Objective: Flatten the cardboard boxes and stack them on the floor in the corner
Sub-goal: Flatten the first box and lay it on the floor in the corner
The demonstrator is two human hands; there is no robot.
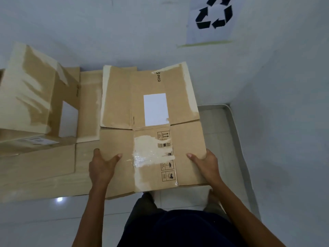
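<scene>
I hold a flattened brown cardboard box [151, 125] with a white label, torn tape marks and a "PICO" print, out in front of me above the floor near the corner. My left hand [102, 166] grips its near left edge, thumb on top. My right hand [206, 164] grips its near right edge the same way. Beneath and to the left lies flattened cardboard [44, 164] on the floor. An upright, unflattened box [35, 90] stands at the far left, its flap raised.
White walls meet in a corner at the right, with a recycling sign [211, 20] taped to the far wall. A white floor tile strip with a grey skirting [236, 139] runs along the right wall. My dark trousers fill the lower middle.
</scene>
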